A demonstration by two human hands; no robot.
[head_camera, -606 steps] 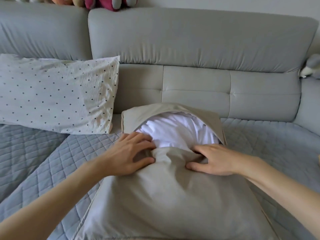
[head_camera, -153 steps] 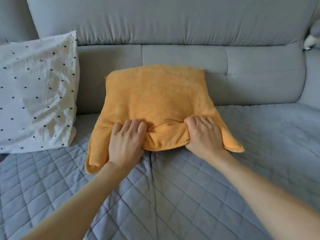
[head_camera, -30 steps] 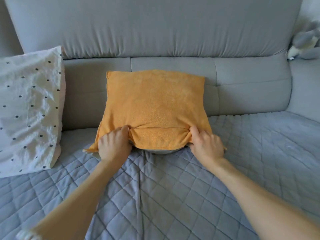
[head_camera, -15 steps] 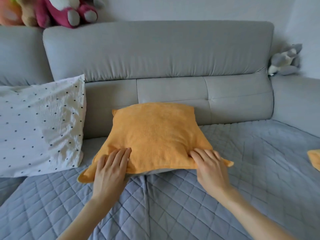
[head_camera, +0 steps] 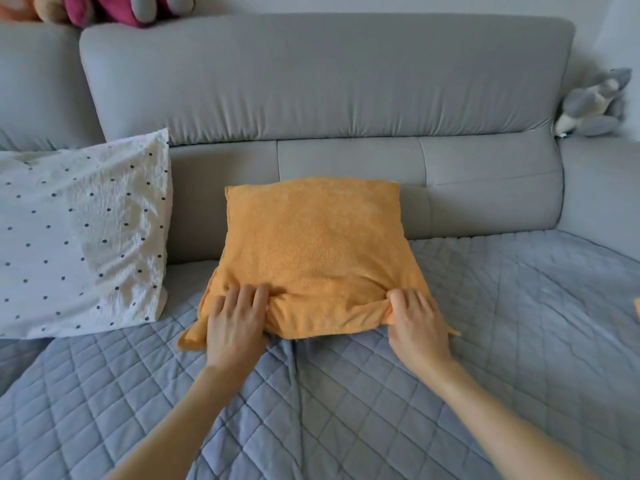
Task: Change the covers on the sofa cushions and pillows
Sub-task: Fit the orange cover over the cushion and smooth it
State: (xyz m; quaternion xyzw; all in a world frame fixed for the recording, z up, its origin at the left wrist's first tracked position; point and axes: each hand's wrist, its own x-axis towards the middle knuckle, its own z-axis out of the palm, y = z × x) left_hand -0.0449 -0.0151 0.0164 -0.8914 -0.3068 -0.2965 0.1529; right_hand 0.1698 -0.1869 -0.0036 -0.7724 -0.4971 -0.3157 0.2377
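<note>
An orange terry-covered cushion (head_camera: 311, 251) leans against the grey sofa backrest (head_camera: 346, 161) on the quilted blue-grey seat cover (head_camera: 346, 393). My left hand (head_camera: 235, 320) grips the cover's near edge at its lower left, fingers curled into bunched fabric. My right hand (head_camera: 415, 323) pinches the lower right corner of the same edge. The fabric is gathered into folds between both hands. A white pillow with black dots (head_camera: 79, 237) stands to the left against the backrest.
Plush toys (head_camera: 114, 8) sit on top of the backrest at the upper left. A grey plush (head_camera: 592, 102) lies on the right armrest. An orange scrap (head_camera: 636, 308) shows at the right frame edge.
Half a second ago both hands lay flat on the cushion's front edge; now their fingers curl into the cover and bunch it. The cushion stands slightly more upright against the backrest.
</note>
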